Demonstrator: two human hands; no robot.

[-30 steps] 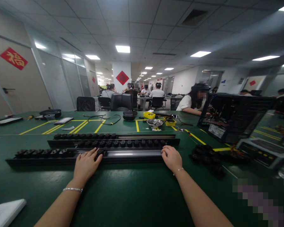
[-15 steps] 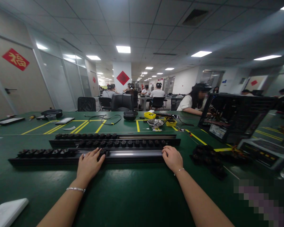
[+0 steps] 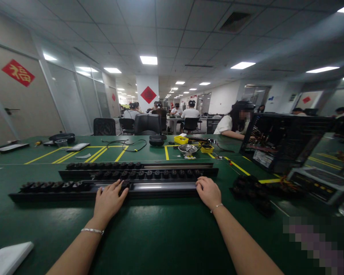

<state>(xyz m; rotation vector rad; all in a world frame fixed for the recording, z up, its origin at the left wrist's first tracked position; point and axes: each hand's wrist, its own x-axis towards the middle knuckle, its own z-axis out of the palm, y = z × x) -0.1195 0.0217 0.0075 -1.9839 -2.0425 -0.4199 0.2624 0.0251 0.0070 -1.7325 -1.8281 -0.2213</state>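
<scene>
Centrally, long black rail (image 3: 160,194) with glossy metal channel (image 3: 163,186) lies on smooth green counter (image 3: 160,236). Left hand (image 3: 108,201) pinches small, blocky black module (image 3: 126,185) on channel between thumb and fingers. Right hand (image 3: 210,194), fingers curled, touches rail's right end; whether pinching it, cannot tell. Module partly hidden; white slab (image 3: 10,258) cut off, lower left.

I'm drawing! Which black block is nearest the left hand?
The front rail's block at the left hand's fingertips; that rail's other visible blocks sit farther left.
</scene>
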